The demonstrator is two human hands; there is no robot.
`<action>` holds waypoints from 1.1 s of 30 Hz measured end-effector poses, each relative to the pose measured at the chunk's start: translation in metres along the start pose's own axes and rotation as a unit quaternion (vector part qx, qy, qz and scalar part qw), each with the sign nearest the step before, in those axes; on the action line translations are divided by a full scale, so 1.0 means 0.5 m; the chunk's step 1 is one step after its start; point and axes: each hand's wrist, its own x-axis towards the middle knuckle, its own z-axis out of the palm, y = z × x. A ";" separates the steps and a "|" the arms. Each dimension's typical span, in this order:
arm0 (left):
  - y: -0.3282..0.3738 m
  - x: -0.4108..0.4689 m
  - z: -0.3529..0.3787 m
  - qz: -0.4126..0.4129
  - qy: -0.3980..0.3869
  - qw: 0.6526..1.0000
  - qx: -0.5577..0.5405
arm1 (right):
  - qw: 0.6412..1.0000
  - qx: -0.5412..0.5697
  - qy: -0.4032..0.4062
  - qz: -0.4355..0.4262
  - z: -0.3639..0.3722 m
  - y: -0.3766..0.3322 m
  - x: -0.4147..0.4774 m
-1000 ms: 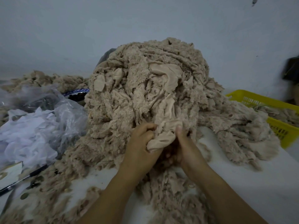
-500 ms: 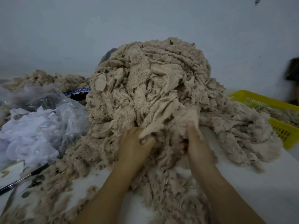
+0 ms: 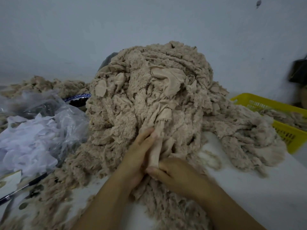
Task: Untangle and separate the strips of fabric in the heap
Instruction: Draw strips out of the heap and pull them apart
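Left hand [image 3: 138, 156] fingers extended, right hand [image 3: 174, 173] pinching

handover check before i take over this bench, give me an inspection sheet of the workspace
surface: white table, beige scraps strewn over its near left part.
job's things: heap of beige strips at mid table; one smooth strip runs down from its front.
clutter: clear plastic bag of white fabric, pen, yellow basket holding more beige fabric.
grips: left hand lies with straight fingers along the smooth strip; right hand pinches its lower end.
cables: nothing seen.
surroundings: pale wall; dark object at the right edge, too blurred to name.
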 end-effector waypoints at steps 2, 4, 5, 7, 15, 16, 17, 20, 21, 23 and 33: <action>0.002 0.006 -0.005 -0.013 0.023 0.998 -0.055 | 1.000 -0.004 -0.012 -0.014 0.014 -0.004 0.005; -0.006 0.006 0.000 -0.007 0.066 0.997 -0.025 | 1.000 0.025 -0.017 0.003 0.022 -0.003 0.006; -0.012 0.007 -0.001 0.020 0.102 0.993 0.048 | 0.998 0.048 -0.013 0.024 0.022 -0.002 0.004; -0.021 0.010 -0.007 0.132 0.173 0.937 0.272 | 0.995 0.066 0.017 0.072 0.013 0.004 0.000; -0.015 0.023 -0.026 0.069 0.192 0.935 0.289 | 0.941 0.131 0.286 0.126 -0.012 0.007 -0.012; -0.013 0.019 -0.024 0.063 0.185 0.952 0.235 | 0.929 0.145 0.301 0.157 -0.015 0.015 -0.014; -0.008 0.014 -0.024 0.065 0.177 0.964 0.186 | 0.915 0.160 0.314 0.198 -0.019 0.025 -0.013; 0.006 0.009 -0.036 0.105 0.128 0.984 0.058 | 0.867 0.178 0.355 0.302 -0.035 0.055 -0.008; 0.009 0.007 -0.037 0.111 0.096 0.989 0.024 | 0.853 0.182 0.382 0.306 -0.039 0.057 -0.010; 0.009 -0.002 -0.027 0.099 0.032 0.994 -0.026 | 0.847 0.179 0.436 0.246 -0.044 0.045 -0.014; -0.014 -0.025 0.005 0.083 -0.013 0.962 0.261 | 0.906 0.351 0.199 0.127 0.002 0.002 -0.004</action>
